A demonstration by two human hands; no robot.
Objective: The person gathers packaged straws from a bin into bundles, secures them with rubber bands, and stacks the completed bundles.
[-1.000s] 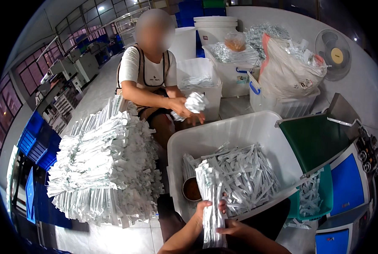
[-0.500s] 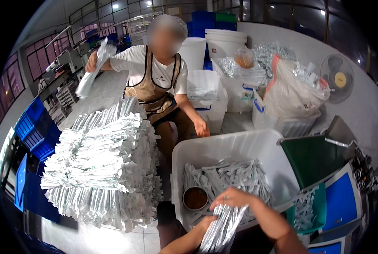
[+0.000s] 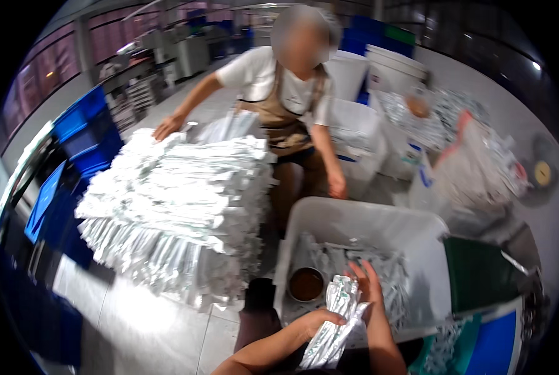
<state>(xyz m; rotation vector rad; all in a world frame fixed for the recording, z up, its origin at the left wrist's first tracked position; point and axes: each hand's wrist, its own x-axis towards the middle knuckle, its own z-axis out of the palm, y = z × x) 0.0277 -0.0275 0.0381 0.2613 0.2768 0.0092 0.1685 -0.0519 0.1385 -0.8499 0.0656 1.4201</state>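
Note:
A bundle of long silver-white packets (image 3: 337, 331) stands tilted over the near edge of a white tub (image 3: 370, 212). My left hand (image 3: 320, 320) is closed round its left side, the thumb lying across the packets. Against the right side rests my right hand (image 3: 368, 287), its fingers stretched up and slightly apart. More loose packets (image 3: 395, 275) lie in the tub, partly hidden by my hands. Beside them on the left sits a round metal bowl (image 3: 306, 284) with something brown in it.
A tall pile of similar packets (image 3: 173, 194) stands to the left. Behind it a co-worker (image 3: 286, 94) rests one hand on its top. A green chute (image 3: 483, 272) borders the tub on the right. Blue crates (image 3: 82, 128) are at far left, with a filled sack (image 3: 473, 165) back right.
The view has swung left. My right hand has gone from bent over the bundle's top to upright along its right side. The co-worker's raised arm has come down onto the pile.

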